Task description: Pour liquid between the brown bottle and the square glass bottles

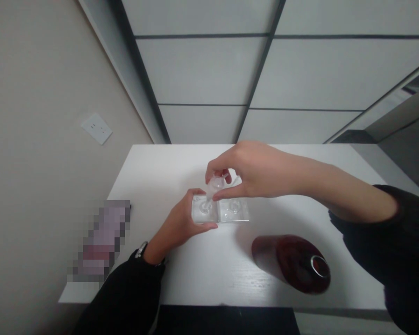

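Observation:
My left hand (181,217) grips the left end of a clear, flat plastic case (242,213), thumb along its near edge and fingers at its far edge. The case opens into two halves, each with a round form in it. My right hand (251,170) pinches a small translucent bottle (215,183) between thumb and fingers. The bottle is tilted over the left half, its narrow lower end at the round form there; I cannot tell whether they touch. Whether the case rests on the table or is slightly raised is also unclear.
On the white table (202,274), a glossy dark red rounded object (293,263) with a silver ring stands to the right of the case. A pixelated flat item (104,237) lies at the left edge. White panels (202,70) rise behind the table; a socket (97,128) is on the left wall.

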### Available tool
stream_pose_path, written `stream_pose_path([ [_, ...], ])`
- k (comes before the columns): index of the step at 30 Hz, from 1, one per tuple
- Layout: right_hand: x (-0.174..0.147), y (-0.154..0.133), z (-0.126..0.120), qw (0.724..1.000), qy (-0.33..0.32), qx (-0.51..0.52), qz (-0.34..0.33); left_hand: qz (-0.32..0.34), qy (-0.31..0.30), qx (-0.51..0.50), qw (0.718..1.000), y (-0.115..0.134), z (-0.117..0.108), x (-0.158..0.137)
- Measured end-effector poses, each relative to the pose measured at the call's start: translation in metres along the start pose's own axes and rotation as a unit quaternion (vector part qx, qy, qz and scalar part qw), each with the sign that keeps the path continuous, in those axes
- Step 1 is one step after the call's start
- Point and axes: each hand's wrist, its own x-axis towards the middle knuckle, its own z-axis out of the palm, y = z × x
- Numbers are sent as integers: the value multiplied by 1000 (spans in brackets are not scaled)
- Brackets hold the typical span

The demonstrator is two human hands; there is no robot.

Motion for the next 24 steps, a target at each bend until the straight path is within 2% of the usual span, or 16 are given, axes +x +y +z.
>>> stream_pose_path([
  [13, -4, 9, 4, 999, 9, 45, 13, -8, -3, 6, 1000, 3, -1, -1],
  [20, -4, 21, 7, 991, 43, 124, 37, -5, -5, 20, 1000, 4, -2, -1],
  [24, -5, 37, 9, 978, 40, 198, 47, -18, -14, 18, 1000, 8, -3, -1],
])
